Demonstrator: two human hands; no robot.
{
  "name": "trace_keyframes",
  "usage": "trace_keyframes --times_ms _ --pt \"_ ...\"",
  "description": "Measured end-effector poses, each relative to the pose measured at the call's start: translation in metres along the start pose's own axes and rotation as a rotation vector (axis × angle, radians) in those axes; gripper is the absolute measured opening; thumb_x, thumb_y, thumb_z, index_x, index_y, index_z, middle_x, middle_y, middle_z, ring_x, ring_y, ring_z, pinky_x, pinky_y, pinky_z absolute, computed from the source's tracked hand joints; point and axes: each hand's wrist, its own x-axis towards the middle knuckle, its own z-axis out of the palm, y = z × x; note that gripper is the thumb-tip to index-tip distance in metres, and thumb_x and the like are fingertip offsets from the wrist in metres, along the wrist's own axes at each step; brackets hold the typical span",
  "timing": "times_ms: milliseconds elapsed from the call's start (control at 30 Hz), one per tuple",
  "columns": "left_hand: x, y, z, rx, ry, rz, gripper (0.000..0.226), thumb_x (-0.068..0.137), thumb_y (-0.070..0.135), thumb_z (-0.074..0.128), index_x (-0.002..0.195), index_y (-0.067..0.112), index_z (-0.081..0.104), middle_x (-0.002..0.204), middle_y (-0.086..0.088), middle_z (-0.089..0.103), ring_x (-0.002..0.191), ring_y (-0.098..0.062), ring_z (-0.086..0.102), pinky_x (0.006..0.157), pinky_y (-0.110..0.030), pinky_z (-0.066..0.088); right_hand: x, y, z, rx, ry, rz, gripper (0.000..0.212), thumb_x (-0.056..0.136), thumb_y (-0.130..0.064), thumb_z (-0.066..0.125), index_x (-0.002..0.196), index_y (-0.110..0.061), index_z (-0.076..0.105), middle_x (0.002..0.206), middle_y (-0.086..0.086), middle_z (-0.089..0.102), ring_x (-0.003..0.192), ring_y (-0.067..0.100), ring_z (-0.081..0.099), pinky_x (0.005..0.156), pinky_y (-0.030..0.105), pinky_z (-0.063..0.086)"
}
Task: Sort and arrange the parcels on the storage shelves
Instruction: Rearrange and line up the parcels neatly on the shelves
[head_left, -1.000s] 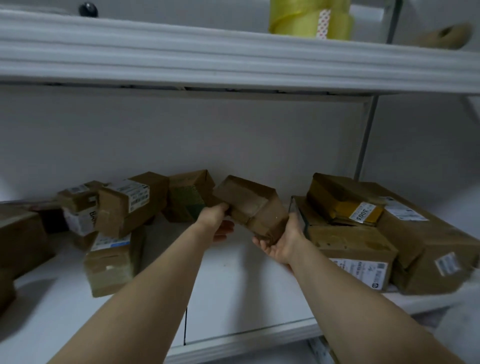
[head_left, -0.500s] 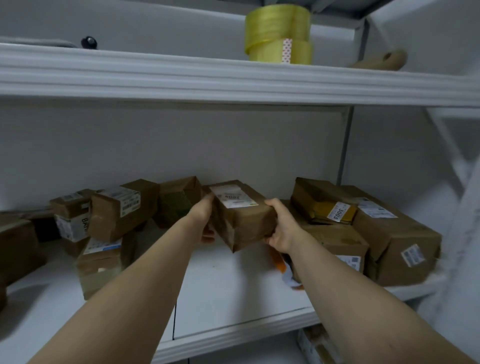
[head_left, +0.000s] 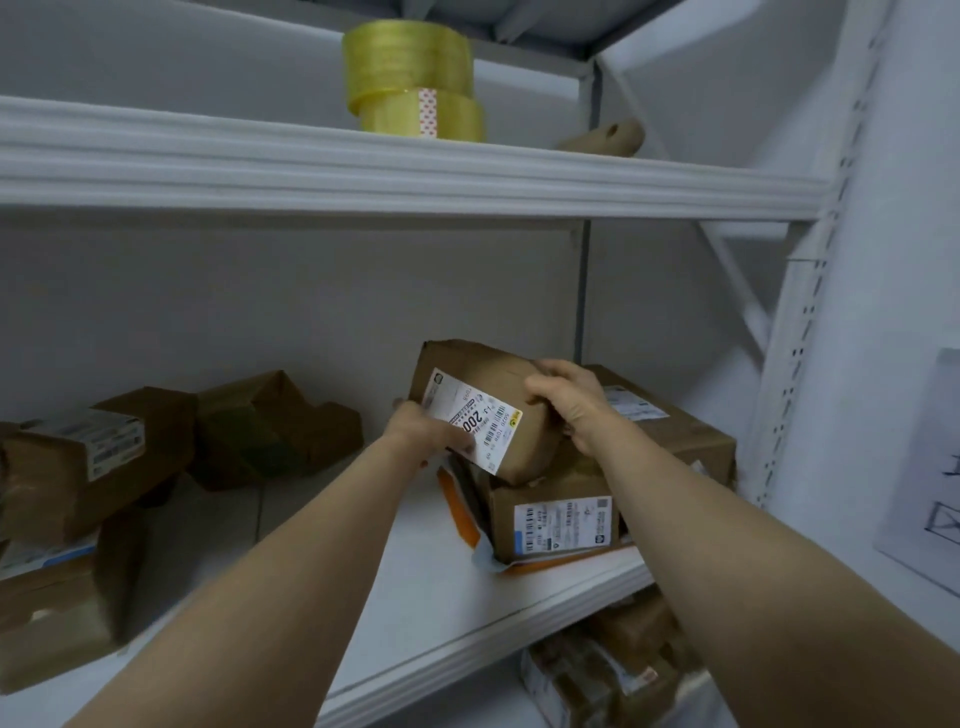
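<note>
**Q:** Which item is the subject here, and where is it?

**A:** The held parcel (head_left: 488, 384), a brown box bearing a white label (head_left: 475, 423). It is tilted, label towards the camera, at the right-hand part of the middle shelf (head_left: 441, 587). It sits directly over a labelled carton (head_left: 556, 519); whether the two touch cannot be told.

**Q:** How are the hands placed?

**A:** The left hand (head_left: 423, 431) grips the parcel's lower left corner and overlaps the edge of the label. The right hand (head_left: 569, 402) grips the upper right side, fingers curled over the top face. Both forearms are bare.

**Q:** What surrounds the carton?

**A:** A large box (head_left: 675, 431) stands behind it against the right upright (head_left: 810, 312). An orange-edged envelope (head_left: 457, 512) lies under the carton and projects to its left.

**Q:** And the left part of the same shelf?

**A:** A dark brown box (head_left: 270, 426) lies near the back wall. Beside it, a labelled box (head_left: 93, 457) rests on top of another box (head_left: 57, 603). All are well apart from the held parcel.

**Q:** The other levels?

**A:** On the upper shelf (head_left: 415, 176) are two stacked rolls of yellow tape (head_left: 415, 83) and, to their right, a cardboard tube (head_left: 602, 136) lying on its side. Below the middle shelf, further parcels (head_left: 613, 670) are partly visible. A printed sheet (head_left: 924, 467) hangs on the wall at far right.
</note>
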Motion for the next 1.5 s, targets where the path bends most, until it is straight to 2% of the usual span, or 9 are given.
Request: trace_keyframes --times_ms 167,233,300,367,533,767,900,1133,1500 --pt "0.011 0.008 0.022 0.119 0.05 0.036 0.128 0.052 0.017 0.092 0.148 0.009 0.008 0.142 -0.015 0.038 0.132 -0.035 0.039 0.107 -0.049 0.039 0.009 0.005 -0.025 -0.011 0.04 -0.048 0.042 0.076 0.005 0.057 0.111 -0.017 0.065 0.094 0.007 0.065 0.074 0.018 0.06 0.061 0.026 0.049" --pt "0.009 0.01 0.032 0.015 -0.046 0.041 0.108 0.06 0.004 0.087 0.145 0.007 0.021 0.137 -0.014 0.049 0.127 -0.032 0.049 0.104 -0.047 0.044 0.011 0.008 -0.034 -0.034 0.041 -0.056 0.045 0.075 0.008 0.054 0.107 -0.022 0.066 0.102 0.011 0.065 0.072 0.019 0.059 0.057 0.027 0.048" --pt "0.007 0.007 0.04 0.02 -0.082 0.033 0.056 0.068 0.002 0.081 0.116 0.009 0.053 0.122 -0.013 0.062 0.113 -0.028 0.06 0.095 -0.042 0.052 0.016 0.015 -0.043 -0.058 0.045 -0.059 0.052 0.072 0.009 0.053 0.106 -0.027 0.066 0.112 0.016 0.063 0.071 0.02 0.059 0.052 0.026 0.046" --pt "0.009 0.002 0.046 0.042 -0.071 0.031 0.026 0.074 0.004 0.077 0.088 0.014 0.057 0.114 -0.013 0.066 0.106 -0.027 0.064 0.092 -0.041 0.053 0.023 0.025 -0.05 -0.087 0.084 -0.055 0.064 0.068 0.007 0.055 0.117 -0.035 0.061 0.13 0.017 0.051 0.087 0.025 0.061 0.055 0.027 0.051" --pt "0.012 0.004 0.054 0.034 -0.019 0.039 0.025 0.072 0.012 0.081 0.088 0.012 0.062 0.11 -0.012 0.069 0.099 -0.026 0.067 0.088 -0.041 0.056 0.025 0.035 -0.057 -0.209 0.24 0.066 0.083 0.073 -0.009 0.064 0.148 -0.015 0.03 0.147 0.013 0.026 0.132 0.029 0.037 0.109 0.041 0.038" --pt "0.005 0.005 0.069 0.0 -0.022 0.033 0.022 0.072 0.014 0.082 0.081 0.013 0.062 0.096 -0.009 0.069 0.082 -0.022 0.065 0.074 -0.033 0.057 0.034 0.037 -0.069 -0.317 0.248 0.038 0.069 0.081 -0.012 0.07 0.144 -0.012 0.04 0.137 0.009 0.052 0.122 0.027 0.053 0.102 0.039 0.046" --pt "-0.001 0.001 0.077 0.02 0.009 0.024 0.027 0.074 0.013 0.08 0.096 0.007 0.066 0.102 -0.011 0.069 0.092 -0.024 0.067 0.085 -0.038 0.057 0.038 0.051 -0.07 -0.389 0.302 0.053 0.071 0.078 -0.033 0.075 0.141 -0.016 0.046 0.138 0.011 0.052 0.127 0.029 0.049 0.106 0.042 0.043" --pt "-0.012 0.007 0.075 0.066 0.047 -0.018 0.065 0.064 0.014 0.087 0.112 0.003 0.045 0.107 -0.013 0.06 0.103 -0.03 0.062 0.085 -0.039 0.055 0.022 0.042 -0.075 -0.405 0.359 0.084 0.086 0.082 -0.032 0.067 0.151 -0.011 0.02 0.152 0.015 0.022 0.141 0.034 0.017 0.113 0.043 0.025" --pt "-0.026 0.009 0.042 0.083 0.142 0.006 0.045 0.083 0.013 0.069 0.119 0.004 0.044 0.102 -0.007 0.048 0.093 -0.021 0.046 0.078 -0.029 0.043 -0.008 0.006 -0.01 -0.662 0.312 -0.436 0.053 0.087 -0.025 0.062 0.137 -0.019 0.046 0.142 0.004 0.04 0.132 0.023 0.033 0.109 0.034 0.027"
